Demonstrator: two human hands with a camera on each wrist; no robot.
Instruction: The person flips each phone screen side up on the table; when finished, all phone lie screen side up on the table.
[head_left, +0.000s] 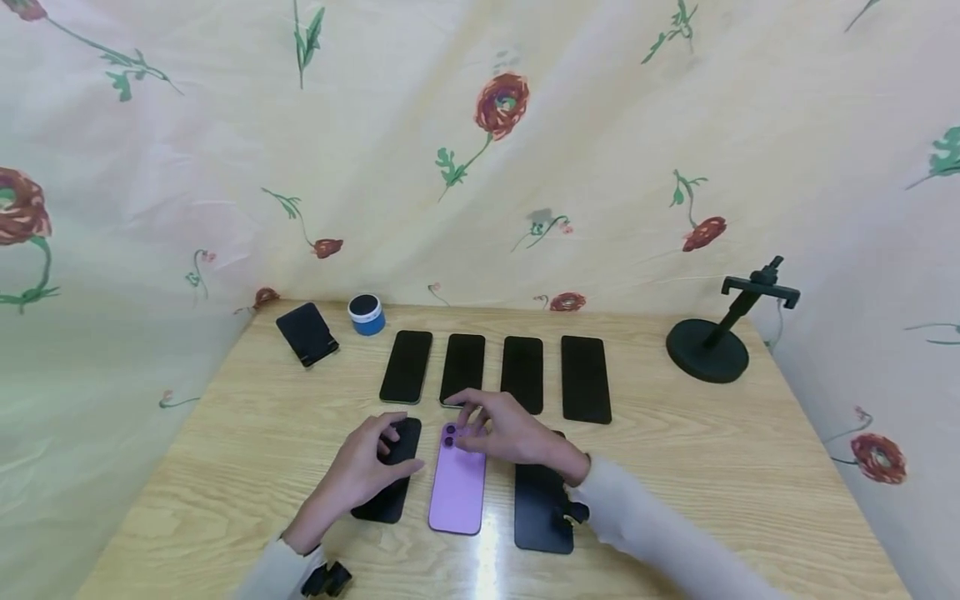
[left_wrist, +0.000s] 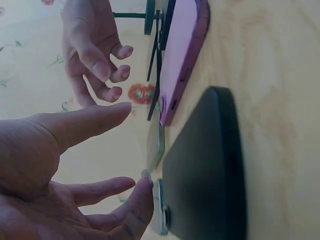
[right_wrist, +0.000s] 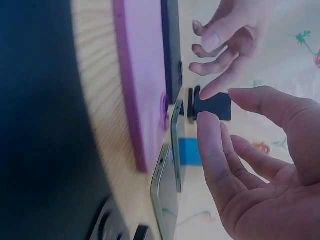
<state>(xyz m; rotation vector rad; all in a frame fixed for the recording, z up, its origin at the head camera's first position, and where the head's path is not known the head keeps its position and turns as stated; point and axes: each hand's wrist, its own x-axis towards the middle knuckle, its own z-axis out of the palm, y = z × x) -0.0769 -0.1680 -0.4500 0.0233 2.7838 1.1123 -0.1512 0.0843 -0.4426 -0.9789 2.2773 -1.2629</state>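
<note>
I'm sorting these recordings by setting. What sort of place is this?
Probably a makeshift indoor tabletop workspace: a wood-grain table bears two rows of phones and a black stand, with floral sheeting behind it.

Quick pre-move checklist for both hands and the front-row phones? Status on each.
1. Left hand holding nothing: ok.
2. Right hand holding nothing: ok.
3. Purple phone flat on the table, camera side up: ok.
4. Right-hand grip set on the purple phone: not ok; in the right wrist view the fingers stand apart from it.
5. Front-left black phone apart from the purple one: ok, bare wood shows between them.
6. Front-right black phone free of contact with the right arm: cannot tell; the wrist crosses over its far end in the head view.
</note>
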